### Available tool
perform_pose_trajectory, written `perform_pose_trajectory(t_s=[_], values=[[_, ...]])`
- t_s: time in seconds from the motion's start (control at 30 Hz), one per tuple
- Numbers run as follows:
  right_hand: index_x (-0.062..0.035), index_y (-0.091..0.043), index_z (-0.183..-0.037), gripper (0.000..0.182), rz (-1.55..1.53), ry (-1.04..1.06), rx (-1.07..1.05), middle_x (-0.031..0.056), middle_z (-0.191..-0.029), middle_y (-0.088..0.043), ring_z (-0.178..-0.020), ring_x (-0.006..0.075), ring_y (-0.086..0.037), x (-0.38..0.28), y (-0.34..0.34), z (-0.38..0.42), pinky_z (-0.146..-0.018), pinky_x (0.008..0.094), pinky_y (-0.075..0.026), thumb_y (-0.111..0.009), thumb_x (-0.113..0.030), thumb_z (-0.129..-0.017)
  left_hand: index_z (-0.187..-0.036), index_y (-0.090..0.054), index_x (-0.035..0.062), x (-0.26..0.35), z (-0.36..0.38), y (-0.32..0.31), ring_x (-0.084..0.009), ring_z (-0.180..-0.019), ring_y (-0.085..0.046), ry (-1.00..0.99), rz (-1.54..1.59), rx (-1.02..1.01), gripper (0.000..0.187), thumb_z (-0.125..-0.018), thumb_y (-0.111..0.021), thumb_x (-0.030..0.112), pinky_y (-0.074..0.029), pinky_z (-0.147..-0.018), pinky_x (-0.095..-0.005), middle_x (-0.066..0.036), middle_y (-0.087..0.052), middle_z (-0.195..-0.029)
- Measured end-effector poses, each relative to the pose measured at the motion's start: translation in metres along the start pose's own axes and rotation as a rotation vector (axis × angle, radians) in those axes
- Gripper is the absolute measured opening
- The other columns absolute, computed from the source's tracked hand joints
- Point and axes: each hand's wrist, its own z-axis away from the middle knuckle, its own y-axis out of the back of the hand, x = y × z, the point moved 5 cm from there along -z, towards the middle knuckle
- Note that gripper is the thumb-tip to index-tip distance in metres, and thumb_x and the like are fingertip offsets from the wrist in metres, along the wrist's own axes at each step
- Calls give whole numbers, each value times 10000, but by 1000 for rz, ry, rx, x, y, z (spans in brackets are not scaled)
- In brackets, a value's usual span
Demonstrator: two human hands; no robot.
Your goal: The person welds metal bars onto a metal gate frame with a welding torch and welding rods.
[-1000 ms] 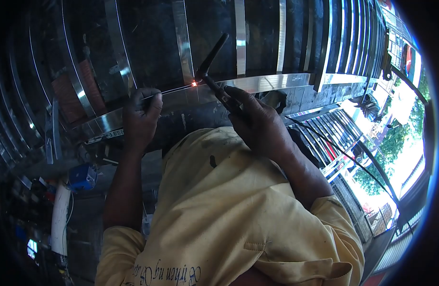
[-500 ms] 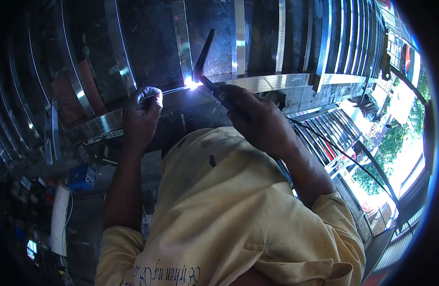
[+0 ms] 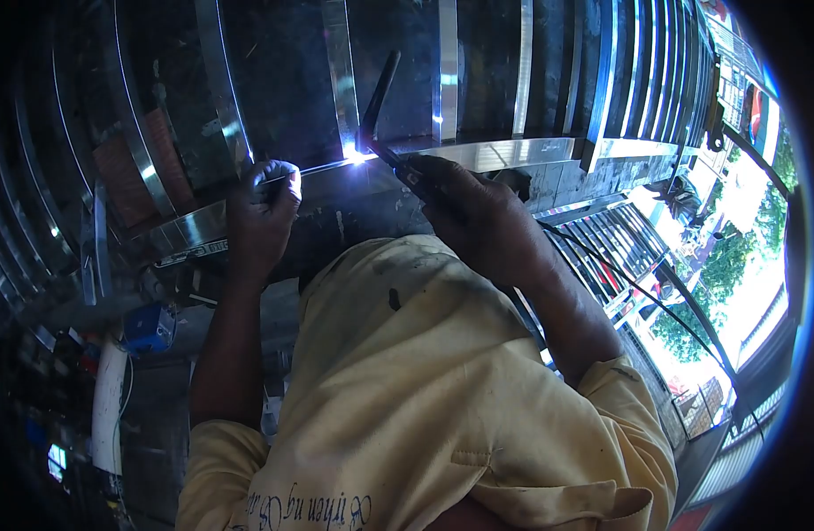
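Since a second ago, arc now bright at the joint.
Right hand fingers grip welding torch; left hand pinches filler rod (next: feed steadily).

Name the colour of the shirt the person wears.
Pale yellow shirt, with dark script near the hem; head view.

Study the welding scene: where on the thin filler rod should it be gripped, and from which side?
Grip the rod at its far end, away from the bright arc, coming from the left as the left hand does. It is long, thin and lies along the rail, and the torch in the right hand takes the other side.
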Motion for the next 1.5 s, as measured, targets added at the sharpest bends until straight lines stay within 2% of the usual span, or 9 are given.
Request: perform_pose_trajectory(t_s=[0.33, 0.5, 0.7, 0.77, 1.0, 1.1, 1.2, 1.33, 1.5], values=[[-148, -471, -1446, 473, -23, -122, -37, 206, -1009, -720, -960, 384, -726, -5, 4, 1, -823, 466, -581, -600, -157, -990, -1096, -630, 24, -17, 5, 8, -73, -692, -615, -58, 164, 4, 105, -1008, -625, 81, -509, -597, -231, -68, -702, -891], [-142, -495, -1425, 446, -8, 0, -17, 204, -1066, -722, -1001, 387, -720, -3, 3, -2, -852, 459, -578, -602, -162, -992, -1090, -635, 29, -14, 11, 10, -77, -702, -616, -110, 122, 17, 98, -996, -626, 56, -508, -608, -234, -78, -700, -898], [-152, -495, -1428, 452, -31, -112, -43, 204, -1093, -723, -1018, 385, -719, -10, 10, -4, -866, 457, -575, -611, -169, -991, -1031, -660, 37, -26, 40, 11, -116, -903, -655, -63, -23, -103, 119, -926, -713, 57, -529, -778, -275, -72, -694, -1085], [-152, -489, -1434, 462, -63, -140, -44, 208, -1094, -722, -1021, 383, -719, -5, 9, -3, -866, 457, -575, -614, -166, -989, -1044, -679, 42, -25, 47, 10, -156, -954, -670, -187, -191, -157, 138, -916, -724, 72, -530, -819, -306, -92, -696, -1135], [-138, -481, -1438, 466, -24, -16, -11, 213, -1067, -725, -1000, 392, -721, -13, 15, 4, -852, 468, -577, -612, -168, -991, -1075, -728, 38, -70, 51, 8, -262, -1045, -686, 12, -334, -192, 194, -939, -705, 175, -530, -883, -361, -164, -685, -1214], [-139, -488, -1432, 454, 16, 0, -20, 207, -1065, -725, -997, 396, -719, -4, 7, 0, -847, 467, -577, -608, -172, -995, -1081, -719, 35, -71, 48, 5, -198, -997, -691, 44, -282, -160, 180, -951, -702, 157, -531, -891, -332, -122, -730, -1045], [-142, -500, -1424, 441, 6, -69, -57, 197, -1090, -721, -1010, 393, -715, 2, 4, -3, -852, 464, -575, -607, -171, -997, -1062, -725, 45, -67, 46, 4, -279, -984, -708, -25, -339, -152, 198, -933, -700, 194, -536, -868, -379, -157, -731, -1060], [-145, -512, -1418, 433, 16, -145, -59, 190, -1126, -714, -1016, 387, -714, -4, 7, -3, -856, 463, -575, -610, -173, -997, -1062, -722, 45, -63, 46, 3, -292, -970, -714, -35, -373, -164, 208, -929, -698, 203, -537, -866, -383, -149, -740, -1015], [-145, -509, -1425, 442, -8, -3, -6, 195, -1146, -707, -1032, 384, -711, -18, 13, 3, -861, 462, -574, -610, -173, -996, -1070, -719, 41, -71, 46, 3, -313, -974, -709, -55, -352, -143, 228, -921, -700, 212, -537, -863, -393, -163, -734, -1008]])
